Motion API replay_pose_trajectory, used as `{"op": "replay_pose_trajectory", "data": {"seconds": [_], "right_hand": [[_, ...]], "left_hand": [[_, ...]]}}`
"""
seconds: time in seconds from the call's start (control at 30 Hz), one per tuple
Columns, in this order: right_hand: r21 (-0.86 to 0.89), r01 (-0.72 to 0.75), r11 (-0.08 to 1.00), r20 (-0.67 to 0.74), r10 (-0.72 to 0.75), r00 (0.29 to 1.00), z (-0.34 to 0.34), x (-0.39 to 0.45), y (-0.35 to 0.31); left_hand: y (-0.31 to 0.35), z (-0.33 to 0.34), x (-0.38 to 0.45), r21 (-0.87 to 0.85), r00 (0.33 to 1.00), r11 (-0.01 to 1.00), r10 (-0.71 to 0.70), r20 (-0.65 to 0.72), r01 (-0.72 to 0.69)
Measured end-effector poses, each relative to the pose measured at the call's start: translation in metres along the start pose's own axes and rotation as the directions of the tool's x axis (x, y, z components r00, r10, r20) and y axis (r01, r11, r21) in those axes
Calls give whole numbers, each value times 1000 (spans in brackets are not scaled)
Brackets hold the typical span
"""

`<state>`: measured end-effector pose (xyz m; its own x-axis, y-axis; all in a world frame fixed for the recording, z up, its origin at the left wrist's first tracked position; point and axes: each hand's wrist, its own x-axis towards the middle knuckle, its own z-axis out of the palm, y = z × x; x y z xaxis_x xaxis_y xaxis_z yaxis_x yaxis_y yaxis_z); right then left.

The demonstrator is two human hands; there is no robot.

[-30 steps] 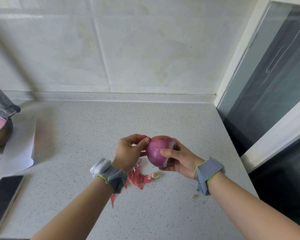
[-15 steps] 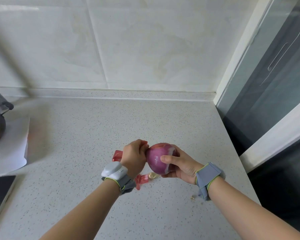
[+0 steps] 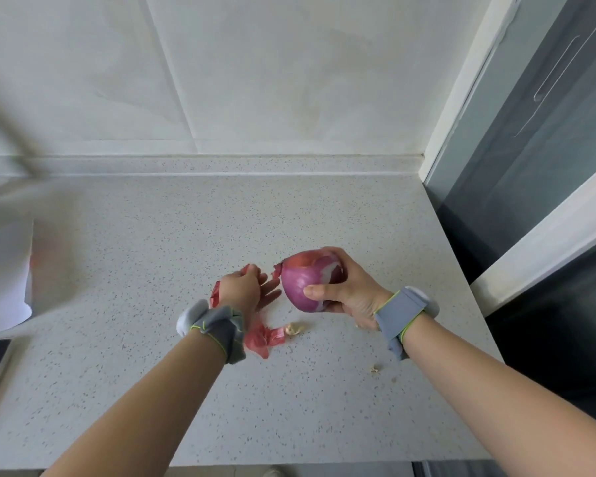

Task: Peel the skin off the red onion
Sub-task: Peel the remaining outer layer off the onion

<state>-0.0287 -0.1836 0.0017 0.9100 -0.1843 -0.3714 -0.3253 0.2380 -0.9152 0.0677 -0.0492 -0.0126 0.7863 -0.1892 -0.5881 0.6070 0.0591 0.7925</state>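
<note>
Right hand [image 3: 348, 290] grips red onion [image 3: 308, 284] above surface [image 3: 152, 235]. Left hand [image 3: 246, 290] just left of onion, fingers spread, empty. Peeled skin [image 3: 264, 337] below onion.

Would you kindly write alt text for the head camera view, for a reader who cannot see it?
A person's right hand holds a partly peeled red onion above a speckled countertop, while the left hand, fingers spread, sits beside it, apart from the onion. Torn red skin scraps lie on the counter under the left wrist, and both wrists wear grey bands.
</note>
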Motion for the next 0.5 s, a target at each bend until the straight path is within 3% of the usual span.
{"op": "replay_pose_trajectory", "data": {"seconds": [0.03,0.07,0.1,0.13,0.2,0.27,0.37,0.5], "right_hand": [[-23,12,1000,-17,-13,1000,-1,0,0],[-44,21,999,-35,-22,999,-2,0,2],[-63,29,998,-53,-32,998,-3,0,4],[-82,38,996,-74,-44,996,-3,0,6],[-135,64,989,-112,-80,990,-3,1,12],[-194,87,977,-134,-115,984,-3,2,15],[-264,122,957,-118,-157,980,-3,1,16],[-375,148,915,-66,-185,981,-5,-3,17]], "left_hand": [[0,-3,3,128,998,990,68,-16,-65],[-1,-7,6,361,984,919,175,-8,-160],[-2,-12,10,615,953,743,298,48,-263],[-3,-17,13,801,903,482,397,162,-355],[-6,-27,18,907,830,7,407,381,-420],[-12,-35,20,885,828,-246,320,460,-396],[-18,-44,20,867,864,-373,251,437,-330],[-12,-56,17,880,894,-343,187,408,-329]]}}
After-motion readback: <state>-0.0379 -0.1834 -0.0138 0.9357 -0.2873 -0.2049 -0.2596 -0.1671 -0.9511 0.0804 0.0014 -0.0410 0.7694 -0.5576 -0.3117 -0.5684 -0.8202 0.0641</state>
